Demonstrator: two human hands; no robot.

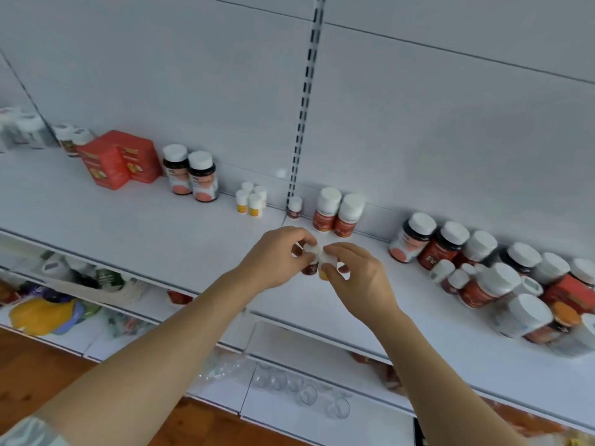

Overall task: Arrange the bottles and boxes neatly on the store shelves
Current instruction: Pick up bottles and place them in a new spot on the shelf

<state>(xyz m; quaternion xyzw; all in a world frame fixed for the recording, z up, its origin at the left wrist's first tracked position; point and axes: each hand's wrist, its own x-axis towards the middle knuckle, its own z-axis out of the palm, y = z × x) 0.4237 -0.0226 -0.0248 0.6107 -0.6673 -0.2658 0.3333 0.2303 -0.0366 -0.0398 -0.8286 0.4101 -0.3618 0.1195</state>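
The left hand's [273,259] fingers [294,235] are curled around a small dark bottle [309,268] with a white cap, and the right hand's [357,278] fingers [335,251] pinch a small yellow bottle [323,274] with a white cap, the two bottles touching each other just above the white shelf [161,226]. Behind the hands, by the back wall, stand two red-label bottles [336,214] and one tiny dark bottle [294,208], with four little yellow bottles [251,202] to the left, then two big dark bottles [191,177] and red boxes [119,159]. Off to the right sits a crowd of bottles [483,262] (some leaning, some lying down).
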